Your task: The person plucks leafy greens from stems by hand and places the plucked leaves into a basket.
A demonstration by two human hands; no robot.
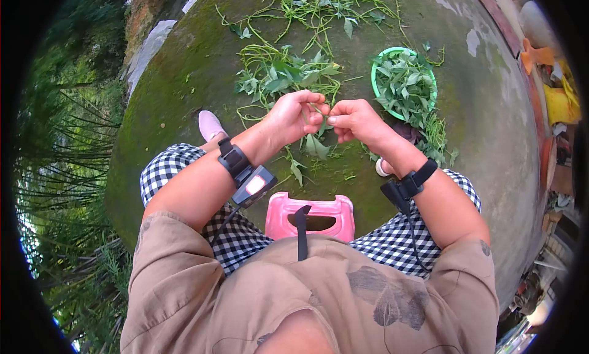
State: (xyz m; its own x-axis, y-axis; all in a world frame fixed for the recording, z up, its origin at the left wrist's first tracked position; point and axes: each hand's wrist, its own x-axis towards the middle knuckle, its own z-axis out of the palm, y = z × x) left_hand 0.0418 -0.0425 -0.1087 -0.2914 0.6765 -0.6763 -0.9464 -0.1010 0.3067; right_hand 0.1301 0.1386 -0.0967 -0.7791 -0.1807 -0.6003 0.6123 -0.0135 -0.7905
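Apparently I am sitting partway through this work, with a single green stem (324, 122) stretching between my two hands, low over the mossy ground (184, 90). My left hand (289, 117) is curling loosely around its part of the stem, fingers bent rather than clenched, palm half turned up. My right hand (359, 125) is pinching the stem close beside, thumb and forefinger pressed together at the tips, the other fingers folding underneath. A broad leaf (316, 147) is hanging just below my hands, though I cannot tell whether it is belonging to this same stem. Over to my right, the green-rimmed basket (373, 77) is holding a good pile of leaves (402, 81), so I am judging that a fair share is already sorted. More greenery (437, 136) is spilling down on the near side of the basket, and whether that is finished or waiting I cannot say. Straight ahead, a leafy heap (282, 77) is lying loose on the ground, and that is looking like what is left for me. Farther off, a tangle of mostly bare stalks (313, 10) is spreading out, seemingly the stripped part. Small green scraps (346, 160) are dotting the ground in front of the pink stool (279, 214).
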